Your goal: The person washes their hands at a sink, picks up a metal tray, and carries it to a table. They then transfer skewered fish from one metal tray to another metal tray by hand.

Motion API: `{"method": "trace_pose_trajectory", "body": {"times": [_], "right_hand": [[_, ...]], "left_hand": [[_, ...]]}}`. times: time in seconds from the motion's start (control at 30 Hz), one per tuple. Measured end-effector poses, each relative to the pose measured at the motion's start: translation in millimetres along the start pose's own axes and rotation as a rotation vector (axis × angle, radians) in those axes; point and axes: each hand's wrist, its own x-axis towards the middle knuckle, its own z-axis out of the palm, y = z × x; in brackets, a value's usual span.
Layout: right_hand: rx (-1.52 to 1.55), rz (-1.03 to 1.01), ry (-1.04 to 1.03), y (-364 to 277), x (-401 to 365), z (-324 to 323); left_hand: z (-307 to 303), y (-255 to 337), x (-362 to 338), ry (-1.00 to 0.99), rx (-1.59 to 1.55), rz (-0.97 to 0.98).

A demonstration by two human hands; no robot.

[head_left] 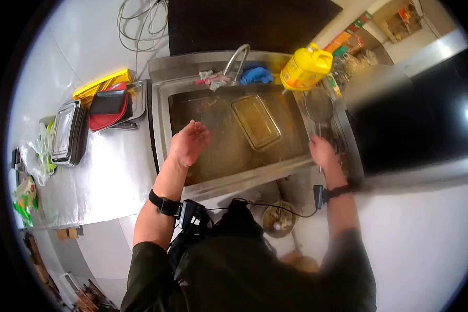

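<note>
My right hand (323, 151) is closed around the handle of a round mesh strainer (319, 105) at the sink's right edge. Its bowl lies beyond my fingers, and the handle's end sticks out below my hand. Over the left part of the steel sink (161, 115), my left hand (191, 142) hovers with loosely bent fingers and nothing in it. Murky water (213, 156) fills the basin. In it lies a rectangular metal tray (256, 122), tilted a little, between my two hands.
Behind the basin stand a curved faucet (238, 58), a blue cloth (257, 76), a pinkish rag (213, 79) and a yellow jug (307, 67). Stacked trays (66, 133) and a red tray (107, 118) occupy the left counter (114, 177). A bucket (278, 219) sits below.
</note>
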Motion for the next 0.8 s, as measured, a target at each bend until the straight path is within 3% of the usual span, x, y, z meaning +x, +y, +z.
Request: {"method": "trace_pose_trajectory", "body": {"times": [0.2,0.27,0.33,0.43,0.8], "right_hand": [[-0.115,-0.173,-0.149,-42,157,1],[-0.164,-0.406,-0.02,-40,217,26],[-0.115,-0.468,-0.053,-56,264,27],[-0.113,-0.587,-0.073,-82,321,32],[-0.184,-0.812,-0.113,-149,420,73]], "left_hand": [[14,8,35,0.22,0.039,0.097],[4,1,58,0.206,0.041,0.106],[12,0,82,0.185,0.05,0.124],[37,-3,113,0.337,0.075,0.113],[79,-8,203,0.435,0.006,0.134]]}}
